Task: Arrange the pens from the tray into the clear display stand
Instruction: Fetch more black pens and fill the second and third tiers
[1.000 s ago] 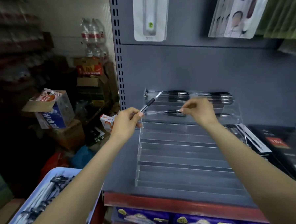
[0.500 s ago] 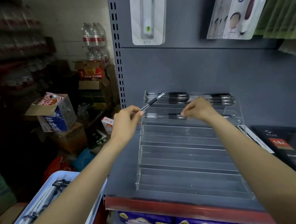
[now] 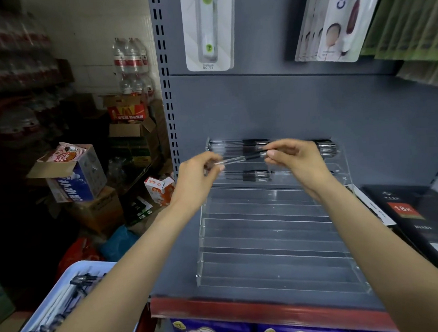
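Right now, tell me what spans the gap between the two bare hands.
One black-and-clear pen, pinched between left hand and right hand, per the head view.

**Bare forearms, nothing worn**

Two slim forearms enter from the bottom of the frame, bare all the way to its lower edge. The left hand (image 3: pixel 195 178) and right hand (image 3: pixel 297 161) show no rings, watch or gloves.

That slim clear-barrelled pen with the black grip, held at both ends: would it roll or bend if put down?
The slim clear-barrelled pen looks round, so it would probably roll on a flat surface; the clear stepped display stand has ledges that likely stop it. It spans straight between both hands, so it seems stiff, and probably light.
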